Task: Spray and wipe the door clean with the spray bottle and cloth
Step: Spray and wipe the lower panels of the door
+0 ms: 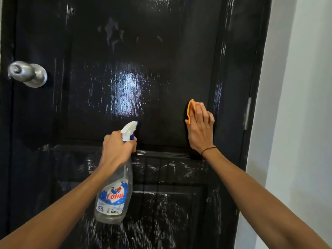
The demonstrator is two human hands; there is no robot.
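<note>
The spray bottle (115,191), lower centre of the frame, carries a label reading "Colin". Below that stands "5X"; the smaller print is unreadable.

Place: indoors in a home, by the look of it.
Door: glossy black panelled door (143,78) with moulded lower panels.
Knob: round metal door knob (27,73) at 9 o'clock.
Wall: plain white painted wall (296,105) at 3 o'clock.

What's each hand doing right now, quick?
Left hand: grips the spray bottle by its neck.
Right hand: open, fingers flat, pressing the orange cloth against the door.
</note>
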